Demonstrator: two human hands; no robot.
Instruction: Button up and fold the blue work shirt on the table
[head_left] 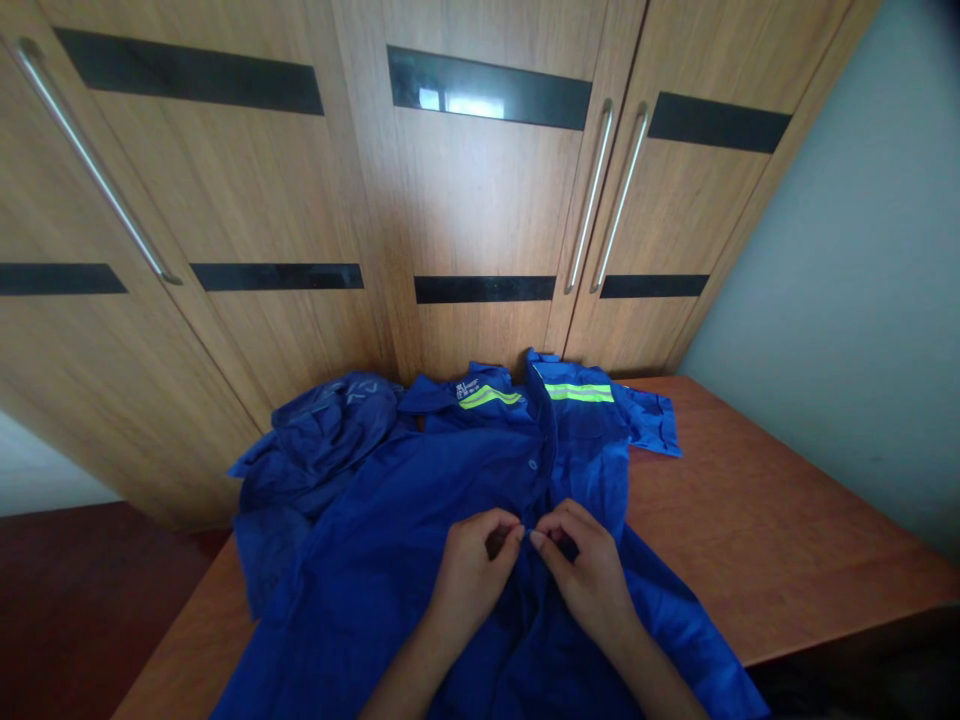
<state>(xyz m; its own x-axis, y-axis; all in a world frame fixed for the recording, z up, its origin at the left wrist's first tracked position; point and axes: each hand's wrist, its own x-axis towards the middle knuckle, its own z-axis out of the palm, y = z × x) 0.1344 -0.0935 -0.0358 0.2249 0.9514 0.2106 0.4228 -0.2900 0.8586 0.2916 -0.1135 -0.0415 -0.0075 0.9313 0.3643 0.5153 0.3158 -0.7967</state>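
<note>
On the left of the bench (757,520): a crumpled garment (322,440), dark blue, lies bunched in loose folds against the side of the spread one.
Centre of the bench: the blue garment (442,470) lies front up, its collar end toward the wooden cupboard (480,210), its lower part running out of view at the near edge.
Left chest: pale lettering (469,388) too small to read, beside a yellow-green stripe (491,398).
Left hand (472,565): thumb and fingers closed to a tight pinch on the edge of the front opening.
Front opening: a button (533,464) shows just above the hands and looks unfastened, with the two edges apart up to the collar; the fastening seems part-way at best. Below the hands the edges lie close together, but I cannot tell whether any buttons there are done.
Right hand (589,565): fingers likewise pinched on the cloth, tips almost meeting the left ones; whatever small piece lies between them is hidden.
Right side: a short sleeve (654,422) lies out flat, near the pale wall (847,300).
</note>
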